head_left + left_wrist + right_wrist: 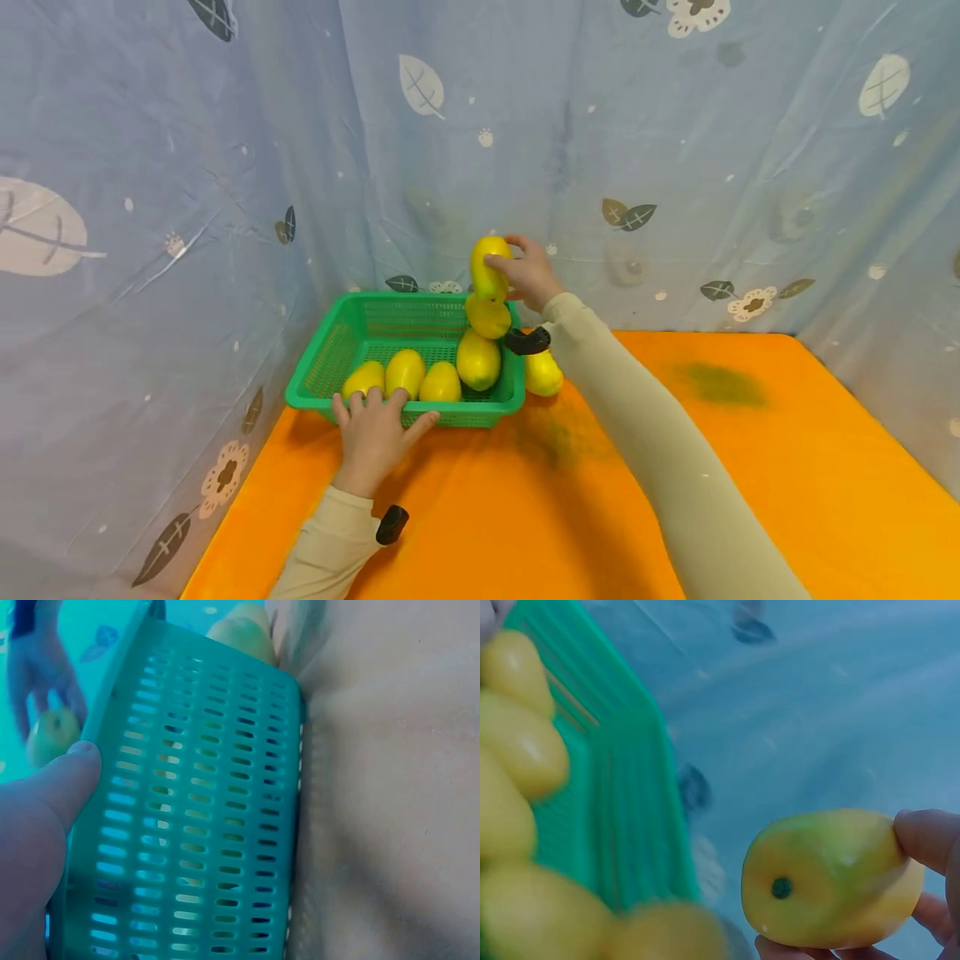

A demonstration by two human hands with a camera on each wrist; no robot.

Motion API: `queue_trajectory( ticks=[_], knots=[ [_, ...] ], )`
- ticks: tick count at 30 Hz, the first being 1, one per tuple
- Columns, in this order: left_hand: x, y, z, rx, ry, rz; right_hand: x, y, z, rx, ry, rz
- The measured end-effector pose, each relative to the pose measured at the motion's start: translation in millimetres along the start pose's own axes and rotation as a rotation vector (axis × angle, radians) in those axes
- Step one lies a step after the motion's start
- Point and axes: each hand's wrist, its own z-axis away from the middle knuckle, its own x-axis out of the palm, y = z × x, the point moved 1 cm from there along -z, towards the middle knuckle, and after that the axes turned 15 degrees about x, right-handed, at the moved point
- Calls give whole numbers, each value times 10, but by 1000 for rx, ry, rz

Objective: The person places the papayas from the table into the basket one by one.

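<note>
My right hand [531, 273] pinches a yellow mango [489, 265] between thumb and fingers above the back right corner of a green plastic basket [405, 307]. Up close in the right wrist view, the held mango [829, 877] has a greenish patch and a dark stem end. Several yellow mangoes lie in the basket: some along the front wall, another mango [478, 360] at the right, and one mango [487, 318] by the right rim, just below the held one. My left hand [375, 437] grips the front rim, its thumb [75, 769] against the outer side.
Outside the basket's right wall, one more mango [543, 374] lies on the orange table cover [480, 508], partly behind my right wrist. A pale blue patterned curtain [525, 125] rises behind the table and along both sides, close to the basket's back and left.
</note>
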Motion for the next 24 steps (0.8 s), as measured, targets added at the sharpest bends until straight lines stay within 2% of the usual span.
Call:
queue_trajectory(
  ticks=[6, 9, 11, 15, 18, 24],
  knots=[
    [-3, 38, -4, 1, -6, -35, 643, 203, -39, 1, -84, 20],
    [-12, 55, 8, 4, 2, -45, 879, 363, -61, 16, -123, 10],
    [-1, 59, 16, 10, 12, -48, 1004, 482, -104, 14, -111, 25],
    [27, 59, 33, 12, 42, -34, 1182, 679, -204, -5, -31, 72],
    [41, 57, 38, 11, 49, -31, 1254, 775, -262, 9, 19, 64],
    [34, 57, 21, 22, 64, -24, 1302, 827, -335, 57, 45, 73]
  ],
)
